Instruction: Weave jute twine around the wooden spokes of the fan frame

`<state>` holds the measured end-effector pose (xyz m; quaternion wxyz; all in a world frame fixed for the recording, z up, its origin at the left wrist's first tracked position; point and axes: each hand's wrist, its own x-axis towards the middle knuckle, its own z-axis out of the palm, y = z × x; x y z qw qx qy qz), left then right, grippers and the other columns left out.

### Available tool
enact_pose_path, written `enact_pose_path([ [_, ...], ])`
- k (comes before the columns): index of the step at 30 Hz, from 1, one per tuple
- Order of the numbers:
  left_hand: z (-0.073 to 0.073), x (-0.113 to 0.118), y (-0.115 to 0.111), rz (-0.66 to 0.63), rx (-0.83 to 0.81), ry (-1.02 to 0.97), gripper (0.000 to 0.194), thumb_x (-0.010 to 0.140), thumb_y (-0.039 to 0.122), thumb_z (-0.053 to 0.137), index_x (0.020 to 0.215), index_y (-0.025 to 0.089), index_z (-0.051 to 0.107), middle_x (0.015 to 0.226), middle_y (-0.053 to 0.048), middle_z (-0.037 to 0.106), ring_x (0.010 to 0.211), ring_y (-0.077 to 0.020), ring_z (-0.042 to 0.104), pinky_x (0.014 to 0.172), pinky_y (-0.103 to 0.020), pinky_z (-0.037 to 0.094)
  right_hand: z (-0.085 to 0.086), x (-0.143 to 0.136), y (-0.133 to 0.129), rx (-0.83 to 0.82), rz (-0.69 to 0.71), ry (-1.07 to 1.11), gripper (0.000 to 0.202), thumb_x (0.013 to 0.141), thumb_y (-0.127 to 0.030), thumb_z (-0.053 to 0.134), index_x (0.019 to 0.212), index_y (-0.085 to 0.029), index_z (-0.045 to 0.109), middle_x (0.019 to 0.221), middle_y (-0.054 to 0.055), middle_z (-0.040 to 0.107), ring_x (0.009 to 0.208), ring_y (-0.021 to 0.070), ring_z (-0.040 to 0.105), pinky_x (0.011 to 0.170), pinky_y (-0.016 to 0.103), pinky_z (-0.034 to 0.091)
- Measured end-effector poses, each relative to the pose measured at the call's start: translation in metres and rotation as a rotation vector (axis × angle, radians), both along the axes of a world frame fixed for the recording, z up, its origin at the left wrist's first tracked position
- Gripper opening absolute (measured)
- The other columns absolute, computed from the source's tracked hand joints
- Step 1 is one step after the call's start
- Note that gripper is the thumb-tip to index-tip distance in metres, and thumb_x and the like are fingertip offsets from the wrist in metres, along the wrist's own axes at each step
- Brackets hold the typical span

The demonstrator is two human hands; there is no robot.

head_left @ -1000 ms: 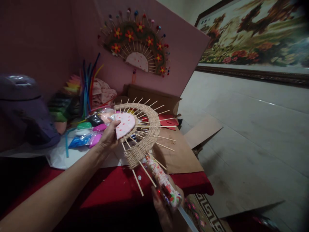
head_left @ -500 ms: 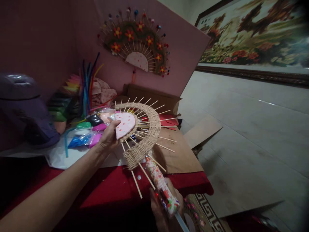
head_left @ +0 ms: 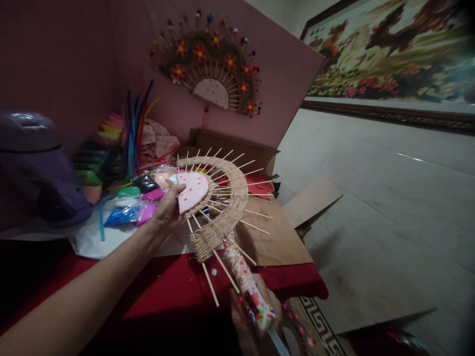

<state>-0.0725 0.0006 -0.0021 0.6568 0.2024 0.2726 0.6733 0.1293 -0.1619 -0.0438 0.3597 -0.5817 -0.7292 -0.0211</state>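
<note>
Left hand (head_left: 166, 208) grips arched, ribbed twine weaving (head_left: 238, 198).

— Standing on what?
— On a table (head_left: 297, 284). Wears a red cloth (head_left: 159, 279), draped over the front edge.
— And to the left?
— Bears a white sheet (head_left: 87, 245), topped with coloured packs (head_left: 124, 215) and a blue strip (head_left: 102, 222). Further left, holds up a purple jug (head_left: 37, 163).
— To the right?
— Carries cardboard (head_left: 287, 242), lying flat, with red paper (head_left: 260, 186) towards the rear.
</note>
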Motion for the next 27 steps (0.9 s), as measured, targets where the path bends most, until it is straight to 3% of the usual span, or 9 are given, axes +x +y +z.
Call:
enact_pose_path([
  [27,0.003,0.001,-0.002,-0.008,-0.002,0.004,0.035,0.082,0.014,0.041,0.111,0.002,0.056,0.079,-0.015,0.072,0.073,-0.0235,0.069,0.067,-0.034,0.058,0.015,-0.001,-0.004,-0.009,0.043,-0.058,0.033,0.082,-0.044,0.048,0.083,-0.017,0.067,0.064,0.005,0.064,0.050,0.0144,0.062,0.048,0.019,0.046],
])
